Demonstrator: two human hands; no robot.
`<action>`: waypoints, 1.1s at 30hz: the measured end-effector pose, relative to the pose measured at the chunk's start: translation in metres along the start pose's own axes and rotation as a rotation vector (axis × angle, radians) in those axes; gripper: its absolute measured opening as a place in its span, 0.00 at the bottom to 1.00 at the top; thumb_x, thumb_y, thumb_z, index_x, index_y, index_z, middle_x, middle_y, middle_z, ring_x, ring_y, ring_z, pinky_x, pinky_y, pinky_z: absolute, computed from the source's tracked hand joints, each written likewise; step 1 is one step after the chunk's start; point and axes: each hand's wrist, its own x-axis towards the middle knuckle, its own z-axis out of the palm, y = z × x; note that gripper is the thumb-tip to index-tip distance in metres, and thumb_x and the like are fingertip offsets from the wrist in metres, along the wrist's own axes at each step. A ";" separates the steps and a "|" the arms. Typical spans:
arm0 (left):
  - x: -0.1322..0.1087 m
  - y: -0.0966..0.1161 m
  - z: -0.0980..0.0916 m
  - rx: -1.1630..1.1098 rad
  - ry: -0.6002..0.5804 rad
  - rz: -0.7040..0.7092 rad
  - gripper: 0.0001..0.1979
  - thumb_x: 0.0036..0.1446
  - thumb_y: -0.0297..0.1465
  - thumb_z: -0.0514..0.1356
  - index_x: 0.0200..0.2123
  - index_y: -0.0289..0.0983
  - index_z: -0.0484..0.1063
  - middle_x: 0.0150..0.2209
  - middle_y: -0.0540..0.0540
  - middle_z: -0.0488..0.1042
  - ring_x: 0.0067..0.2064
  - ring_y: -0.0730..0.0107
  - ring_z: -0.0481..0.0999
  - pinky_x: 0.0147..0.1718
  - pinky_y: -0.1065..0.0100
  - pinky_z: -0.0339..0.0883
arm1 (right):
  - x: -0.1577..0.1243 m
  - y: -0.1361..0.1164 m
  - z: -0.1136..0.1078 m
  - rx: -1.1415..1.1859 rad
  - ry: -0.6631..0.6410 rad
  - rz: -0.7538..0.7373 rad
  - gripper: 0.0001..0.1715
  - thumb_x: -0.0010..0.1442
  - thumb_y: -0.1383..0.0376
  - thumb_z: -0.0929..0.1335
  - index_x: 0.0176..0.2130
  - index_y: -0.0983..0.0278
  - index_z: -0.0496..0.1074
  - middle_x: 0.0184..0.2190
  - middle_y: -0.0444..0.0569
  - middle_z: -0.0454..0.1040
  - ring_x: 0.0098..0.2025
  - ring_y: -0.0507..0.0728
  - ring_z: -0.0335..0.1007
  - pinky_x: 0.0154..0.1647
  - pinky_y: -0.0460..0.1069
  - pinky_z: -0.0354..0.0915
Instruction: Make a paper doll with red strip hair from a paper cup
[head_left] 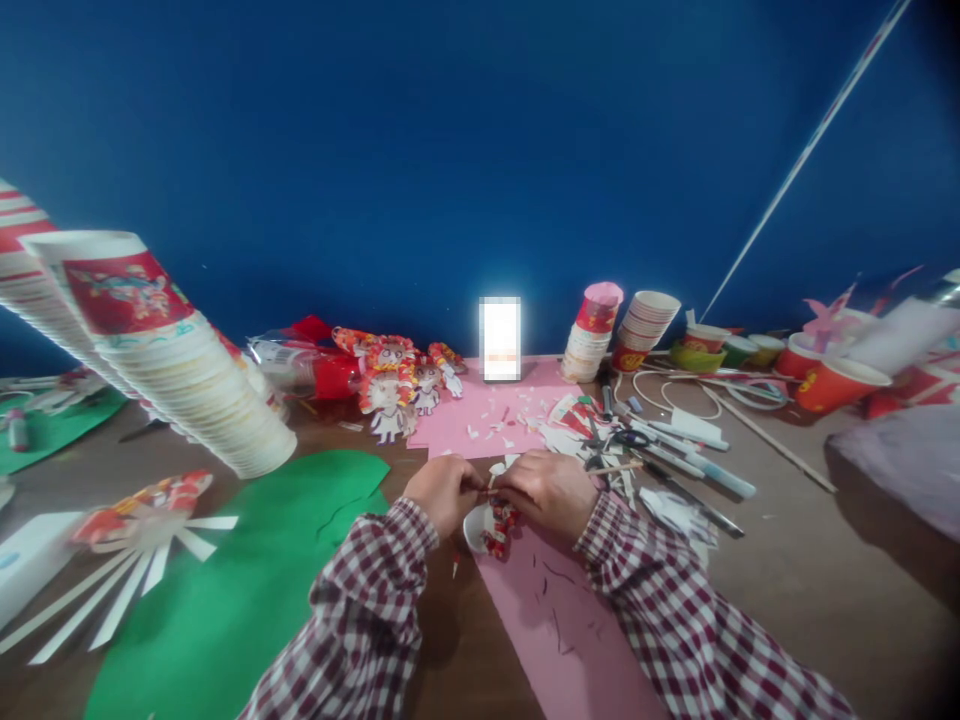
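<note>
My left hand [444, 490] and my right hand [547, 492] meet over the table's middle, both with fingers closed on a small paper cup [491, 522] printed in red and white. The cup lies tilted between them, its white rim facing down and left. Both wrists wear red-and-white checked sleeves. The hands hover above a pink paper sheet [577, 630] with small cut marks. A thin stick-like piece runs between my fingertips, too small to name.
A long stack of paper cups [172, 350] lies tilted at left. Green paper [247, 570] covers the near left. Paper doll cut-outs [394, 385], a lit phone [499, 338], cup stacks [600, 330], scissors [622, 440], pens [705, 465] and red bowls [832, 385] crowd the back and right.
</note>
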 end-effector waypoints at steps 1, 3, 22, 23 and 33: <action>0.000 0.000 -0.001 -0.009 0.001 -0.011 0.09 0.46 0.32 0.55 0.25 0.37 0.75 0.25 0.48 0.74 0.28 0.72 0.69 0.26 0.73 0.55 | 0.000 -0.001 -0.001 0.006 0.000 0.004 0.19 0.62 0.57 0.57 0.35 0.63 0.72 0.28 0.49 0.71 0.35 0.52 0.64 0.36 0.46 0.55; -0.001 0.001 -0.002 -0.032 0.001 -0.029 0.09 0.45 0.33 0.56 0.25 0.37 0.75 0.25 0.48 0.75 0.28 0.72 0.69 0.26 0.73 0.56 | 0.000 -0.001 -0.002 0.011 -0.009 0.007 0.19 0.62 0.57 0.57 0.36 0.62 0.72 0.29 0.49 0.71 0.36 0.53 0.64 0.37 0.47 0.55; -0.002 0.001 -0.005 -0.141 -0.034 -0.135 0.12 0.42 0.38 0.58 0.25 0.34 0.74 0.22 0.49 0.73 0.24 0.74 0.67 0.21 0.74 0.54 | 0.001 0.001 0.008 0.108 0.017 -0.056 0.11 0.60 0.63 0.61 0.40 0.60 0.71 0.31 0.47 0.72 0.37 0.52 0.65 0.39 0.45 0.58; -0.002 0.001 -0.005 -0.143 -0.037 -0.132 0.13 0.42 0.38 0.58 0.25 0.34 0.75 0.22 0.49 0.73 0.24 0.74 0.67 0.21 0.74 0.55 | 0.001 0.001 0.007 0.110 0.020 -0.060 0.11 0.60 0.64 0.61 0.40 0.60 0.71 0.30 0.47 0.72 0.37 0.52 0.65 0.39 0.46 0.58; -0.002 0.001 -0.005 -0.170 -0.022 -0.156 0.12 0.41 0.36 0.58 0.27 0.34 0.74 0.22 0.49 0.73 0.24 0.74 0.67 0.22 0.74 0.56 | 0.002 -0.001 0.006 0.076 0.042 -0.074 0.14 0.61 0.62 0.60 0.40 0.60 0.72 0.29 0.47 0.72 0.34 0.51 0.65 0.36 0.45 0.58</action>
